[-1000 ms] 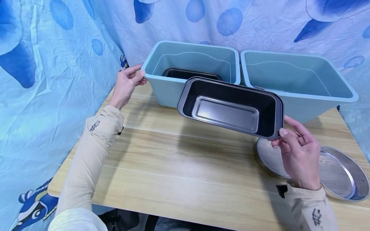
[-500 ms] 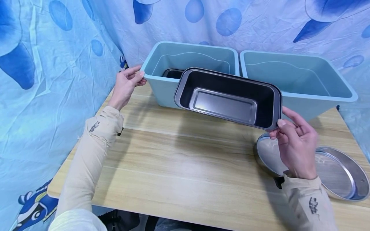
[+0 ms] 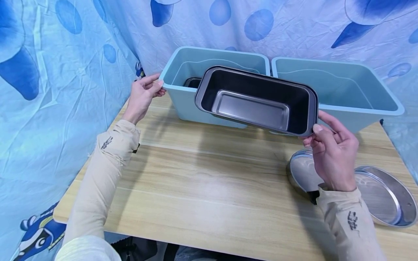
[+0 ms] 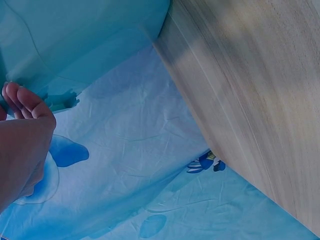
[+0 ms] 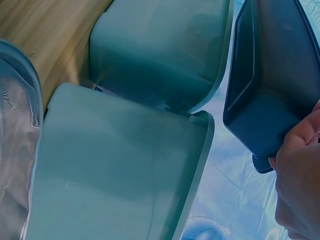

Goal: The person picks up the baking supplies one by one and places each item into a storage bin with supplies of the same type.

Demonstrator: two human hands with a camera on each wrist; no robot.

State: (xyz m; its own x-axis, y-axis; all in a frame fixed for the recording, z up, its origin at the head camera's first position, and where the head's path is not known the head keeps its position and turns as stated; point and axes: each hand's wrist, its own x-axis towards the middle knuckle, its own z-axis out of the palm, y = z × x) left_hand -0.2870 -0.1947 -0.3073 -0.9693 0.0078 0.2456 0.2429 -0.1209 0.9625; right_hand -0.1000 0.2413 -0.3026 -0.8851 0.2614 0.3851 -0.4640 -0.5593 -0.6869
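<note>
My right hand (image 3: 334,152) pinches the right end of a dark rectangular loaf pan (image 3: 258,99), thumb on the rim. The pan hangs in the air, tilted with its inside facing me, overlapping the front of both bins in the head view. In the right wrist view the loaf pan (image 5: 275,75) shows from its outer side. My left hand (image 3: 143,94) grips the left front corner of the left pale-blue bin (image 3: 196,105) by its rim. Inside that bin lies another dark pan (image 3: 192,82), mostly hidden behind the held one.
A second pale-blue bin (image 3: 362,112) stands just right of the first. Two round metal pans (image 3: 302,170) lie at the table's right, one of them (image 3: 380,195) partly behind my right sleeve. Patterned blue cloth (image 3: 245,21) hangs behind the wooden table (image 3: 196,181).
My right hand has raised the loaf pan and moved it slightly left, so it now covers more of the left bin's opening. The left hand stays on the bin's rim.
</note>
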